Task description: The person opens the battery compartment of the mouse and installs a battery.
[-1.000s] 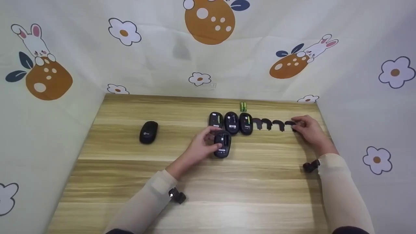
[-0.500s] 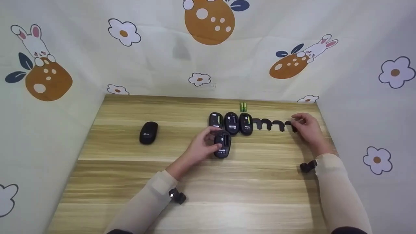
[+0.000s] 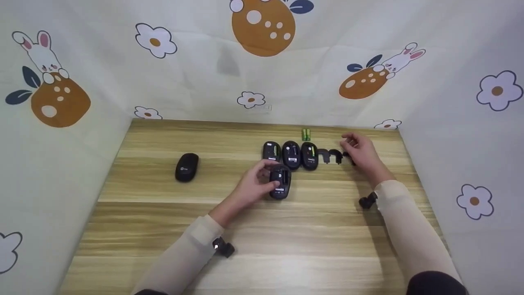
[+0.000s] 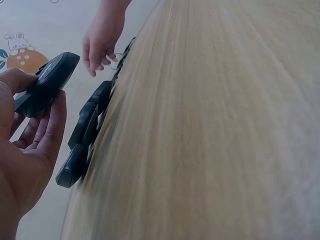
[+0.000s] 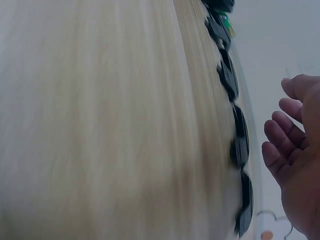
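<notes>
My left hand (image 3: 253,181) grips a black computer mouse (image 3: 282,191) above the table, its underside up and its battery bay uncovered, thumb across the face. In the left wrist view this mouse (image 4: 50,82) sits between thumb and fingers. My right hand (image 3: 363,155) hovers above the row of black battery covers (image 3: 335,156), fingers loosely bent and nothing between them. In the right wrist view several covers (image 5: 241,150) lie in line beside that hand (image 5: 300,150). Three upturned mice (image 3: 292,156) stand side by side left of the covers; green batteries show in two of them.
Two green batteries (image 3: 306,135) lie behind the mouse row, near the back wall. Another black mouse (image 3: 187,167) rests right side up on the left of the wooden table (image 3: 262,229). Patterned cloth walls (image 3: 196,82) enclose the table at the back and sides.
My right hand has left the rightmost battery cover and moved left, over the other covers. My left hand keeps holding the mouse in the same spot.
</notes>
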Motion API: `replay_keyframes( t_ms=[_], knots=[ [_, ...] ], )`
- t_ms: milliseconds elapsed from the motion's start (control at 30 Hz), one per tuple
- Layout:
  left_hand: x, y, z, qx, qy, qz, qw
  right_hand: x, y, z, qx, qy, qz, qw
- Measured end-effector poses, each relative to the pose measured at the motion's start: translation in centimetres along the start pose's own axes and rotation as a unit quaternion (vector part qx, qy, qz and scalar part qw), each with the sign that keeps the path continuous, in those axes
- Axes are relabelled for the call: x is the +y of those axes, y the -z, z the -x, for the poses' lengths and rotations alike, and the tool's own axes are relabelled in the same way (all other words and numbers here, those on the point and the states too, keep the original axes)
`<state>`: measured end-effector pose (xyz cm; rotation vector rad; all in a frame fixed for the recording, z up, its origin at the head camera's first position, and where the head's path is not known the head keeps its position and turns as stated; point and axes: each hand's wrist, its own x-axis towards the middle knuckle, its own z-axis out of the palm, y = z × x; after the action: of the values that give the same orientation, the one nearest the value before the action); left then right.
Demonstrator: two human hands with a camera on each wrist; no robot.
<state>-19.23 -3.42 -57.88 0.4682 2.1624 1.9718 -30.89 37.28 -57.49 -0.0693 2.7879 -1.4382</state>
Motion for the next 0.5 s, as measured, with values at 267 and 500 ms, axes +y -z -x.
replay_keyframes(
  t_ms=[267,500],
  knots=[
    [0.1,-0.1,-0.1,-0.006,-0.011,0.002,0.9999,-2.7,-2.5,-3.0,-0.056,0.043,0.045,0.997],
    [0.3,-0.1,-0.2,-0.006,-0.018,0.004,0.9998,-4.1,-4.4,-4.9,-0.109,0.044,0.058,0.991]
  ],
)
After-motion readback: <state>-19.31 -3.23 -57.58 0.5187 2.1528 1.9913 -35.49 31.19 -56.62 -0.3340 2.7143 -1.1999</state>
